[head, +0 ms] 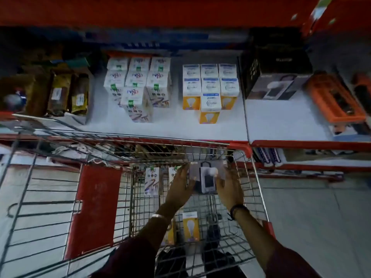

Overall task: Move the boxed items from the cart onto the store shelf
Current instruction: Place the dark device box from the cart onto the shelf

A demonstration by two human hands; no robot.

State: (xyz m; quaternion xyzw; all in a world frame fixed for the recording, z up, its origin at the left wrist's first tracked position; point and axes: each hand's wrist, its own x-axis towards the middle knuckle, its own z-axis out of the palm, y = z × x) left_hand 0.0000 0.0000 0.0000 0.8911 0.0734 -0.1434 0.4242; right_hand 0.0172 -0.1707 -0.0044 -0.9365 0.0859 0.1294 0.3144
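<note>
Inside the wire cart, both hands clasp a dark grey lantern box from its sides. My left hand presses its left face and my right hand its right face. Lower in the cart stands a yellow bulb box, with white patterned boxes at the cart's far left. On the white shelf sit white patterned boxes, white-and-yellow bulb boxes and a matching dark lantern box.
Brown packets fill the shelf's left end. Orange packaged items lie at the right. A red shelf edge runs above a lower shelf. The cart's red flap hangs at the left. Tiled floor lies to the right.
</note>
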